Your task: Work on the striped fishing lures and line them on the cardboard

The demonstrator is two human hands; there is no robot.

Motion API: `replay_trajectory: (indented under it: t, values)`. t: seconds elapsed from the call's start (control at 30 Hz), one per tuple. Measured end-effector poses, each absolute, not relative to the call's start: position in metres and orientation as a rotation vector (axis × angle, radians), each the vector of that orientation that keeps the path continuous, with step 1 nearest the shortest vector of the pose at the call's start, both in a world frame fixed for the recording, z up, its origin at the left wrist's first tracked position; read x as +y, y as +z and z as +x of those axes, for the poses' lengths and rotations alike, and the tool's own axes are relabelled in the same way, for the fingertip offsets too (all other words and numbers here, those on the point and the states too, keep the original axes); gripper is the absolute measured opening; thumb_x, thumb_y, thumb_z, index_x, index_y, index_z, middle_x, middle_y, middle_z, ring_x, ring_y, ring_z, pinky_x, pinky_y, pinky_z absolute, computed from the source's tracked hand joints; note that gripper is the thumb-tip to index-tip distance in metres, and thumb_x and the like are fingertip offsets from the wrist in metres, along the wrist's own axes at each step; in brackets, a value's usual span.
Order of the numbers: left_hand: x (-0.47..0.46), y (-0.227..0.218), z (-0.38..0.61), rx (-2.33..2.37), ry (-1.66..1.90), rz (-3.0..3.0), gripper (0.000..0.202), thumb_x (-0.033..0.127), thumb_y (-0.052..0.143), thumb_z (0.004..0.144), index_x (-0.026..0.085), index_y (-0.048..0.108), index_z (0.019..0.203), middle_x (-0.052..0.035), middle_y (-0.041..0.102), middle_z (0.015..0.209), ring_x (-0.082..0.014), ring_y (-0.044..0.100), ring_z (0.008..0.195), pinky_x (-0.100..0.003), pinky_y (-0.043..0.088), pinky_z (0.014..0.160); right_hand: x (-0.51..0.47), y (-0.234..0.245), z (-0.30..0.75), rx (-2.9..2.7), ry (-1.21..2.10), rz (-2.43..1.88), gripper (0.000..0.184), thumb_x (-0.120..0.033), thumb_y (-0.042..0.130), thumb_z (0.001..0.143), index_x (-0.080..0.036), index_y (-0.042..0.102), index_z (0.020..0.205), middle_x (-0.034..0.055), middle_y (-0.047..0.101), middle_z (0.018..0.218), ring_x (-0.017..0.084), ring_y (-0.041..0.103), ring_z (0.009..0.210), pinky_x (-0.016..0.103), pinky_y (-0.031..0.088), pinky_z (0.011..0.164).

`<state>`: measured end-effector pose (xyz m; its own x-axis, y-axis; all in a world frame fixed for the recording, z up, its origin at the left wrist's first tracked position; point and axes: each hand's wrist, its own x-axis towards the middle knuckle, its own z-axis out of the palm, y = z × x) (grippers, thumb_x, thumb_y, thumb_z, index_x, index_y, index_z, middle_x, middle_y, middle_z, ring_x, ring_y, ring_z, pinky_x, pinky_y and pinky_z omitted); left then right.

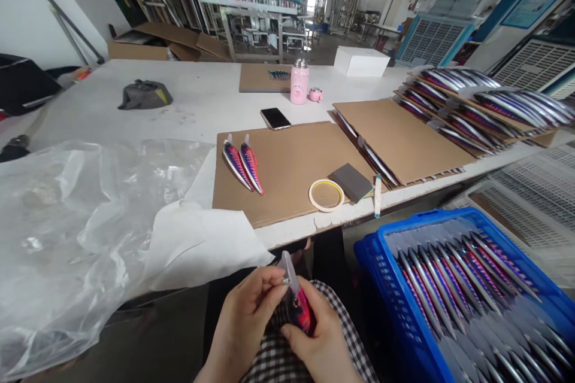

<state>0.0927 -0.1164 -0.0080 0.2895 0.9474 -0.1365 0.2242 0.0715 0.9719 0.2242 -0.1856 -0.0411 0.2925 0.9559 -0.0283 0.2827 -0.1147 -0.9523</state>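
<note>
Over my lap, my right hand (pixel 317 335) is closed around the body of a fishing lure (pixel 302 315), pink and purple with a clear diving lip pointing up. At the lip end, my left hand (pixel 251 311) pinches with thumb and forefinger; what small part lies between those fingertips I cannot make out. Two similar lures (pixel 245 166) lie side by side on a cardboard sheet (pixel 287 161) at the table's edge. Also on that sheet are a roll of tape (pixel 326 195) and a grey sanding block (pixel 351 182).
At my right stands a blue crate (pixel 381 287) filled with rows of lures. Stacked cardboard layers of lures (pixel 489 102) occupy the table's right end. Plastic sheeting (pixel 90 221) covers the left. A phone (pixel 275 118) and a pink bottle (pixel 299 82) stand farther back.
</note>
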Motion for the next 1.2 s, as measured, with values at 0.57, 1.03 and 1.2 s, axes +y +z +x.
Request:
replay_trajectory:
  t: [0.57,1.03,1.2]
  values:
    - [-0.116,0.002,0.089,1.239,0.742,1.869,0.013,0.027,0.051,0.087,0.024,0.062,0.08,0.0015,0.061,0.078,-0.014,0.06,0.07,-0.023,0.047,0.065,-0.185,-0.044,0.226,-1.18,0.904,-1.597,0.068,-0.002,0.063,0.056,-0.025,0.06,0.12,0.0027,0.065,0.117,0.024,0.059,0.11,0.035,0.043,0.099]
    - [-0.116,0.012,0.099,1.327,0.664,1.626,0.019,0.029,0.047,0.081,0.022,0.048,0.064,0.0062,0.044,0.055,-0.0113,0.041,0.05,-0.021,0.031,0.047,-0.184,-0.042,0.235,-1.457,0.855,-1.67,0.066,-0.006,0.064,0.061,-0.021,0.057,0.124,0.0079,0.063,0.122,0.027,0.057,0.113,0.042,0.045,0.099]
    - [-0.112,0.005,0.092,1.208,0.595,1.55,0.016,0.029,0.048,0.084,0.022,0.047,0.07,0.0055,0.046,0.059,-0.0118,0.043,0.055,-0.021,0.036,0.052,-0.181,-0.039,0.241,-1.626,0.833,-1.696,0.065,-0.006,0.064,0.061,-0.016,0.057,0.125,0.013,0.062,0.123,0.032,0.056,0.114,0.049,0.044,0.099]
